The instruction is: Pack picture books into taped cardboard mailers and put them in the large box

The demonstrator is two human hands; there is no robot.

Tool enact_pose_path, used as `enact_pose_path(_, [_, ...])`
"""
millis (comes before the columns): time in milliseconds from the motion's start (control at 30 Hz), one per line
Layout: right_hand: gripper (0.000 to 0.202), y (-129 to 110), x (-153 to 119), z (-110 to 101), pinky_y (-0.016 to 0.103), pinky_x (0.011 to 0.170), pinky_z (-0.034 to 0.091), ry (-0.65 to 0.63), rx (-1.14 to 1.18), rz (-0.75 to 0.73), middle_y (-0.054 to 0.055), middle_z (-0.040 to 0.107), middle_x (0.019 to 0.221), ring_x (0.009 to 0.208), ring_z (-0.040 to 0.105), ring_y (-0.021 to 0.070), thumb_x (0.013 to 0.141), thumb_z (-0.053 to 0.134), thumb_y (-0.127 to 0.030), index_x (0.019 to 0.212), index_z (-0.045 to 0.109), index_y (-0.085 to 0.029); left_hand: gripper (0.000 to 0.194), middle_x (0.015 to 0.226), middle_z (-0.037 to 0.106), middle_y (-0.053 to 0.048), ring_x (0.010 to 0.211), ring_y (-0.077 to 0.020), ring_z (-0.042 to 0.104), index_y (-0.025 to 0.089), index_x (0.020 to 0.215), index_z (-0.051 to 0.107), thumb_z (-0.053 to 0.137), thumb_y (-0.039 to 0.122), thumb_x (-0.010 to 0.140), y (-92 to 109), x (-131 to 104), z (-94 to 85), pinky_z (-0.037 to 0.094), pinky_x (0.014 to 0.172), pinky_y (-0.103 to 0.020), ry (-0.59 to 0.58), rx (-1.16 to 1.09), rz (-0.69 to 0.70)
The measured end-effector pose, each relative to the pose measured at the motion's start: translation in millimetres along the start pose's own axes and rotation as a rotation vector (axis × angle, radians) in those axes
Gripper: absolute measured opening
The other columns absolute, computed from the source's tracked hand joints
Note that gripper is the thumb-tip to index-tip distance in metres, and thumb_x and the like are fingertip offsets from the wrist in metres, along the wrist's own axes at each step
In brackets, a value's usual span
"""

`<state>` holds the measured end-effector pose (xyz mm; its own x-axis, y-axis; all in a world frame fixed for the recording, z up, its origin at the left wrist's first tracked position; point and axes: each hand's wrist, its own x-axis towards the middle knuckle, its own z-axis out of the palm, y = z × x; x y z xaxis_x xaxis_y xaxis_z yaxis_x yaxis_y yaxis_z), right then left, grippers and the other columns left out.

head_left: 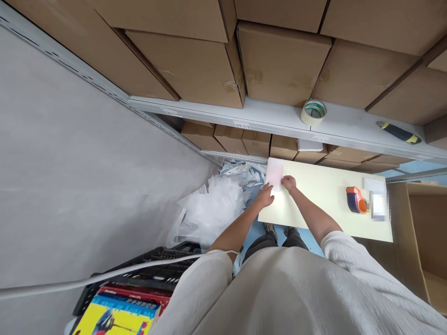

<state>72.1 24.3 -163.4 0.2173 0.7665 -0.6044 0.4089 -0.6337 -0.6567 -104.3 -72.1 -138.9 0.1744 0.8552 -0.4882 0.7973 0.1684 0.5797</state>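
A pale pink sheet or flat packet (274,174) lies at the left end of the cream tabletop (314,186). My left hand (266,195) rests at its lower left edge, thumb apart from the fingers. At the lower right edge of the pink piece is my right hand (288,182), its fingers closed together near the corner; whether they pinch it is too small to tell. Further right on the tabletop stands an orange and dark blue tape dispenser (356,200), beside a white item (378,204) that is partly blurred.
Cardboard boxes (279,60) fill the shelf ahead, with a tape roll (313,112) and a yellow-black cutter (400,132) on its edge. White plastic bags (216,209) heap up left of the table. A black crate (139,274) holds colourful packages lower left. An open carton (415,232) stands right.
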Motion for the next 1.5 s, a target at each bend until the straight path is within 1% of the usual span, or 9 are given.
enact_pose_path(233, [0.025, 24, -46, -38, 0.027, 0.068, 0.054, -0.06, 0.115, 0.024, 0.004, 0.077, 0.089, 0.08, 0.071, 0.0179, 0.075, 0.069, -0.028, 0.099, 0.072, -0.02, 0.063, 0.174, 0.041, -0.019, 0.163, -0.0333, 0.036, 0.018, 0.155, 0.055, 0.064, 0.023, 0.092, 10, -8, 9.2, 0.031, 0.133, -0.051, 0.086, -0.098, 0.01])
enact_pose_path(533, [0.022, 60, -117, -92, 0.028, 0.072, 0.056, -0.102, 0.283, 0.04, 0.008, 0.079, 0.097, 0.084, 0.075, 0.0184, 0.076, 0.072, -0.029, 0.096, 0.073, -0.021, 0.056, 0.166, 0.051, -0.016, 0.159, -0.0311, 0.043, 0.02, 0.148, 0.06, 0.064, 0.021, 0.092, 47, -42, 17.4, 0.033, 0.132, -0.048, 0.175, -0.141, 0.09])
enact_pose_path(700, [0.021, 67, -138, -119, 0.03, 0.075, 0.057, -0.188, 0.255, -0.055, 0.008, 0.08, 0.097, 0.085, 0.075, 0.0194, 0.076, 0.073, -0.029, 0.096, 0.074, -0.021, 0.055, 0.163, 0.055, -0.018, 0.156, -0.03, 0.047, 0.017, 0.146, 0.062, 0.063, 0.017, 0.091, 64, -76, 25.0, 0.033, 0.133, -0.047, 0.259, -0.13, 0.082])
enact_pose_path(800, [0.021, 72, -148, -133, 0.028, 0.073, 0.055, -0.239, 0.224, -0.111, 0.007, 0.08, 0.096, 0.084, 0.074, 0.0185, 0.076, 0.071, -0.027, 0.095, 0.074, -0.021, 0.054, 0.162, 0.056, -0.017, 0.155, -0.0296, 0.048, 0.016, 0.146, 0.062, 0.061, 0.016, 0.092, 77, -102, 35.3, 0.035, 0.132, -0.046, 0.335, -0.129, 0.053])
enact_pose_path(900, [0.023, 81, -156, -146, 0.027, 0.072, 0.054, -0.315, 0.168, -0.205, 0.007, 0.08, 0.095, 0.083, 0.074, 0.0185, 0.075, 0.07, -0.028, 0.096, 0.074, -0.021, 0.054, 0.162, 0.056, -0.015, 0.154, -0.0292, 0.049, 0.017, 0.147, 0.061, 0.06, 0.017, 0.093, 90, -133, 55.4, 0.036, 0.132, -0.048, 0.418, -0.141, 0.018])
enact_pose_path(1000, [0.023, 92, -163, -153, 0.028, 0.07, 0.053, -0.39, 0.074, -0.329, 0.006, 0.079, 0.091, 0.081, 0.074, 0.0197, 0.074, 0.07, -0.031, 0.094, 0.073, -0.021, 0.055, 0.161, 0.057, -0.014, 0.154, -0.0291, 0.049, 0.019, 0.148, 0.061, 0.06, 0.019, 0.094, 100, -170, 84.0, 0.037, 0.131, -0.049, 0.491, -0.173, -0.026])
enact_pose_path(1100, [0.021, 98, -172, -150, 0.031, 0.072, 0.054, -0.464, -0.02, -0.459, 0.005, 0.078, 0.087, 0.079, 0.073, 0.0206, 0.073, 0.068, -0.033, 0.091, 0.072, -0.021, 0.054, 0.161, 0.057, -0.014, 0.153, -0.0299, 0.049, 0.021, 0.148, 0.061, 0.06, 0.02, 0.095, 102, -213, 112.2, 0.037, 0.131, -0.051, 0.569, -0.202, -0.069])
enact_pose_path(1233, [0.022, 96, -200, -129, 0.034, 0.078, 0.056, -0.576, -0.076, -0.582, 0.004, 0.078, 0.086, 0.079, 0.072, 0.0212, 0.074, 0.067, -0.032, 0.092, 0.073, -0.021, 0.053, 0.16, 0.056, -0.016, 0.153, -0.031, 0.049, 0.02, 0.147, 0.062, 0.061, 0.021, 0.095, 94, -277, 136.2, 0.039, 0.13, -0.052, 0.669, -0.222, -0.152])
enact_pose_path(1500, [0.02, 102, -302, -59, 0.036, 0.087, 0.057, -0.889, -0.175, -0.818, 0.004, 0.08, 0.091, 0.085, 0.072, 0.0221, 0.08, 0.065, -0.029, 0.097, 0.075, -0.023, 0.053, 0.159, 0.058, -0.012, 0.152, -0.029, 0.05, 0.023, 0.147, 0.062, 0.062, 0.019, 0.094, 78, -401, 163.0, 0.039, 0.13, -0.051, 0.886, -0.25, -0.349])
